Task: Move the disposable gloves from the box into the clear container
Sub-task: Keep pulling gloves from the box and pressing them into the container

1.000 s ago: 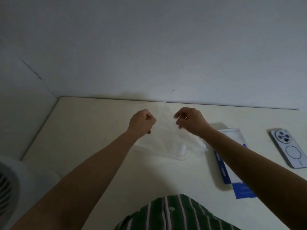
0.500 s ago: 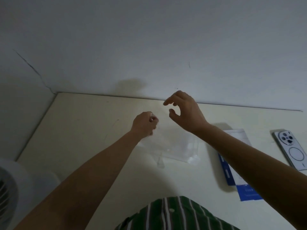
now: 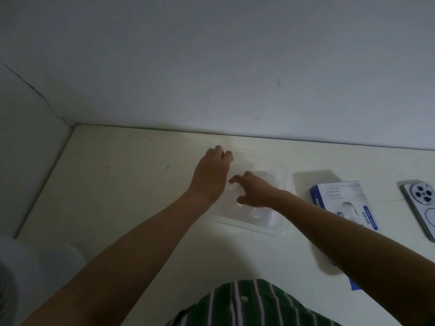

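Pressing a thin glove into the clear container on the tabletop, our right grip is lying open. Our left grip is curling at its rim; we cannot tell around what.

The cream table stands against a grey wall. On it lie a clear container, a glove box right of it, then a phone.
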The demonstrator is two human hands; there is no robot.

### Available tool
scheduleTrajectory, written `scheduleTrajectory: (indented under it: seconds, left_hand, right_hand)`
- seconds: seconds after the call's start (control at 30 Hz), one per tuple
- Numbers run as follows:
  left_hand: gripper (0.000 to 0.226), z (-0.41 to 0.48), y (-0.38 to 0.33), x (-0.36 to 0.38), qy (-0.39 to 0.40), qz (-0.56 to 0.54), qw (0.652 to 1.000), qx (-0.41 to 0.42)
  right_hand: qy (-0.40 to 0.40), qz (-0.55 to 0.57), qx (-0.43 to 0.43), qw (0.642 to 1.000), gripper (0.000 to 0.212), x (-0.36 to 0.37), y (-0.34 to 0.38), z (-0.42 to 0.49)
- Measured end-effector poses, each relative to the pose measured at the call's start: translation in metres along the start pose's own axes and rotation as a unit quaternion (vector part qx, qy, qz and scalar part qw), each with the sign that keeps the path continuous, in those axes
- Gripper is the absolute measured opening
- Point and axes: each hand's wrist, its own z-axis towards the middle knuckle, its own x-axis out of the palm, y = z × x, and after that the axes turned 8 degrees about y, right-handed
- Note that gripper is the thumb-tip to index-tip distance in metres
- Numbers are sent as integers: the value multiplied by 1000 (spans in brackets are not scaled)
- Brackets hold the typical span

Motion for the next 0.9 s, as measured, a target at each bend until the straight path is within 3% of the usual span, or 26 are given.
scheduleTrajectory:
  seconds: [0.03,0.1,0.17,0.23,0.3,0.4,0.5,0.53,0.6,0.67,0.73,0.8,0.9]
  left_hand:
    - [29,2,-3,0,5,-5,1000,18]
    - [19,7,-4,4,89,-69,993,-32]
    - [31,11,4,15,224,-146,954,-133]
    - [44,11,15,26,290,-194,917,-193]
    - [45,13,21,30,299,-226,899,-226]
    - [42,18,22,34,311,-278,874,-249]
    - [38,22,22,37,315,-299,859,-270]
    - [38,22,22,38,314,-300,858,-275]
    - [38,22,22,39,310,-303,858,-274]
    - [38,21,21,38,313,-306,856,-275]
    - [38,19,20,38,317,-308,853,-278]
    - [37,18,19,37,315,-303,855,-280]
    - [38,18,17,36,315,-304,856,-275]
  right_hand:
    - [10,-3,0,1000,62,2,0,4]
    - [29,-5,2,1000,65,4,1,9]
    - [42,14,10,999,66,7,0,15]
    - [31,68,32,997,66,6,-4,19]
    - [-6,109,74,991,64,2,-10,22]
    - [-30,82,126,988,57,-1,-16,21]
    - [-94,106,75,987,37,-6,-6,15]
    - [-80,125,57,987,29,-6,-3,12]
    - [68,115,54,990,23,-3,-2,9]
    - [226,39,102,968,26,6,-6,7]
    - [284,-40,119,951,27,10,-10,5]
    - [268,-42,112,956,28,4,-5,3]
    - [126,23,84,988,29,-5,3,7]
